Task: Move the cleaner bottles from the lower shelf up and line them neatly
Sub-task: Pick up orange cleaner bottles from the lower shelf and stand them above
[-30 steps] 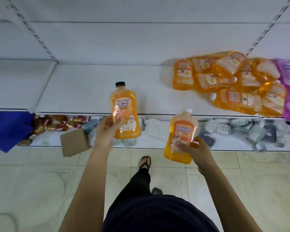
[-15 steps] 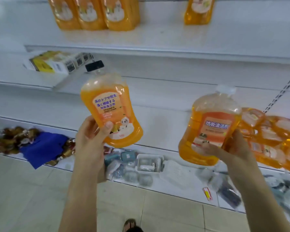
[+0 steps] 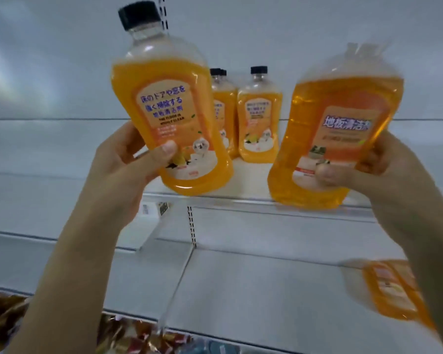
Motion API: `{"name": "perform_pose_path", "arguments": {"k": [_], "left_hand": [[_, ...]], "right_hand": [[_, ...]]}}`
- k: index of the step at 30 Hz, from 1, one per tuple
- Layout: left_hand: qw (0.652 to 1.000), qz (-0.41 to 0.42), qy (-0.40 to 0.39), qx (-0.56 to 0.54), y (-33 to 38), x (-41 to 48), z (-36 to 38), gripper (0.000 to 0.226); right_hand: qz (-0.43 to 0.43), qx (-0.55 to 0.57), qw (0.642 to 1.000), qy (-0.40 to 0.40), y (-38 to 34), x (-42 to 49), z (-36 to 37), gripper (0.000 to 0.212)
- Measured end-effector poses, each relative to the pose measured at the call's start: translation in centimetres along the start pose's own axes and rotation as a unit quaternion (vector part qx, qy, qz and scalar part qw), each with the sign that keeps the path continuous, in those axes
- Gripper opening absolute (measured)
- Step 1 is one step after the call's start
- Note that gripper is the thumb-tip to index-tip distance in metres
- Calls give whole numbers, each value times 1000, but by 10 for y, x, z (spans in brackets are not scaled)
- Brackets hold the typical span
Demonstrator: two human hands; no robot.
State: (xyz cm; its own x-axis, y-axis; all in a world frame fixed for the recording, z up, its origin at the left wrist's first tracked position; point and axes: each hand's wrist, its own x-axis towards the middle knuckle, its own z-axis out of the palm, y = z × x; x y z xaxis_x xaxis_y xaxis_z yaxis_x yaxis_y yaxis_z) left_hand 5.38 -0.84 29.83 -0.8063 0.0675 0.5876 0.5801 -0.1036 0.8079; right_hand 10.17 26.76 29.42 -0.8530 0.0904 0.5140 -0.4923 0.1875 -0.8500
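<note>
White shelving all round. Left hand (image 3: 128, 159) curls round the lower half of the black-capped bottle (image 3: 169, 106), thumb on the label; cap up, long axis leaning left. Right hand (image 3: 376, 172) grips the pale-capped bottle (image 3: 343, 139) low down, top leaning right, blurred. Both are in the air at the upper shelf (image 3: 253, 198) edge. Standing bottles (image 3: 258, 123) are upright on it behind. Lying bottle (image 3: 391, 290) is on the lower shelf (image 3: 241, 290).

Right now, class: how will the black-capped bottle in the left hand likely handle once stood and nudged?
Probably heavy for its size: the black-capped bottle is liquid-filled nearly to its shoulder. Likely stiff: no dent shows under the grip of the left hand. Tall and narrow, it may tip if nudged high.
</note>
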Motion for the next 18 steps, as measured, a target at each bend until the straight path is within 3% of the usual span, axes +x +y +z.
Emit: {"name": "perform_pose_path", "arguments": {"k": [9,18], "left_hand": [[988,-81,-119,57,-47,92,-80,45],[982,-85,-149,80,-85,117,-92,52]], "right_hand": [[71,-54,995,43,19,68,84,87],[112,-150,982,11,24,83,111,52]]}}
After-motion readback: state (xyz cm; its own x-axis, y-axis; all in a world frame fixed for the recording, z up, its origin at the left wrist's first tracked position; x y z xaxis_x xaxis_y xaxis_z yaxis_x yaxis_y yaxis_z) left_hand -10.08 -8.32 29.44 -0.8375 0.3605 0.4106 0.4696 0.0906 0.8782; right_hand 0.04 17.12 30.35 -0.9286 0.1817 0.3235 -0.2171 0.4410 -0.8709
